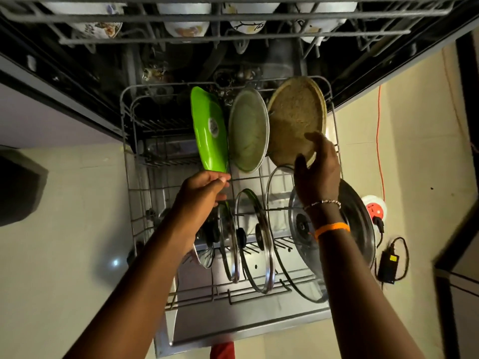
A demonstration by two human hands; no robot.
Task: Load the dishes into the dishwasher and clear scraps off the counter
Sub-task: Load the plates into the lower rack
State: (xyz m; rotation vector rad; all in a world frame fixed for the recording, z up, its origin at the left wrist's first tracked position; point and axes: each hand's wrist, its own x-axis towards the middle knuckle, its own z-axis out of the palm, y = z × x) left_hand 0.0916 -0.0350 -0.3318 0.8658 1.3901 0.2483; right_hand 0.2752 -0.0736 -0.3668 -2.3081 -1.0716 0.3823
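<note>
While right fingers [309,137] clasp brown plate [295,120] (upright)

One head-worn wide-angle view looks steeply down and forward, from close above, onto the pulled-out lower rack [127,177] of the open dishwasher. The upper rack [233,15] crosses the top edge, tiled floor [64,242] flanks both sides, and the dim interior is probably too dark to read.
</note>
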